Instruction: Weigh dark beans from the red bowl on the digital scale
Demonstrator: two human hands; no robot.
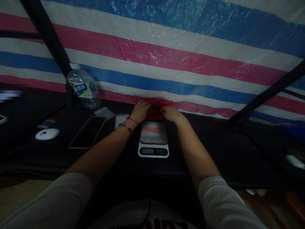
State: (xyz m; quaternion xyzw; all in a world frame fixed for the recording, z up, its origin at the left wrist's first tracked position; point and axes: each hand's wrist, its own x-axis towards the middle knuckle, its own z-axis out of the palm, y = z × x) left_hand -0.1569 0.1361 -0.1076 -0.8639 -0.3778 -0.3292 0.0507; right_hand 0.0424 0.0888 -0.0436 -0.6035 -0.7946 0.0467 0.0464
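Red tray (166, 103) at the far bench (214, 152) edge: I'm curling my left hand (141, 109) and right hand (169, 113) into its dark contents, just beyond the scale (153, 140).

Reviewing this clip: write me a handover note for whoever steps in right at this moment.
Left hand and right hand both reach into the red basket at the back of the black table, fingers in its dark contents; a firm grasp cannot be told.
The kitchen scale sits just in front of the basket, platform bare, so nothing is weighed yet.
To the left lie a phone, a water bottle, small clear bags and a white puck-shaped device.
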